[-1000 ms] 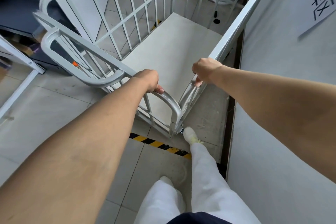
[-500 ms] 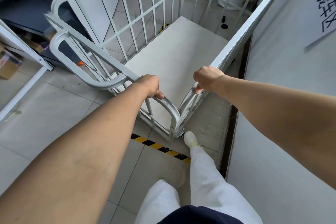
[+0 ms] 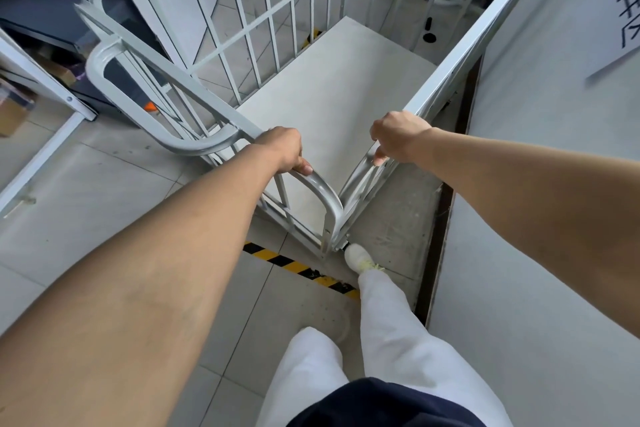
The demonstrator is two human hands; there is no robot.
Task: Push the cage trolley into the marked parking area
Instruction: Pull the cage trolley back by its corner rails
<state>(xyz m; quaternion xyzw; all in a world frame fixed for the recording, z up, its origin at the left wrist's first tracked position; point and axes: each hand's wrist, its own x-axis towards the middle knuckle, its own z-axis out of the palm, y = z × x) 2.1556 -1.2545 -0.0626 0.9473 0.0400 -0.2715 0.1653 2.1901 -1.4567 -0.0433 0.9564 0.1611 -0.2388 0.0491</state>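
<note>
**Even daylight, wide-angle bend at the edges**

Your camera gave a bright, evenly lit view with soft, diffuse light and no hard shadows. The trolley rails (image 3: 322, 189) carried pale sheen along their curved tops, but nothing burned out. The wall (image 3: 540, 253) on your right read flat and slightly cool. Straight bars bowed outward near the frame edges, typical of the wide lens. Your forearms close to the lens looked soft; the striped floor tape (image 3: 298, 267) stayed sharp.

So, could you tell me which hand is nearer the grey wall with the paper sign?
Right. The right hand grips the wall-side rail; the left hand holds the near rail.
</note>
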